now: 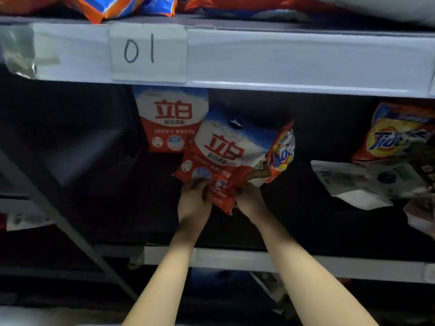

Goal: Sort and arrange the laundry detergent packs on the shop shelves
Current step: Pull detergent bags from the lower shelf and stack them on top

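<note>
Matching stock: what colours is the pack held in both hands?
Red and white, blue top: the held pack, head view.

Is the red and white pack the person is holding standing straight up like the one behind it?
No, the held red and white pack leans to the right, gripped at its bottom by the left hand and right hand, while the pack behind stands upright.

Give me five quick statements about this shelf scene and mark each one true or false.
1. Both hands grip the bottom of the tilted red and white pack. True: the left hand and the right hand hold its lower edge.
2. The paper label on the shelf edge reads 07. False: it reads 01.
3. A second red and white pack stands upright behind it. True.
4. The orange Tide pack sits at the far left. False: it is at the far right.
5. The held pack lies flat on the shelf. False: it is tilted, raised at its bottom edge.
</note>
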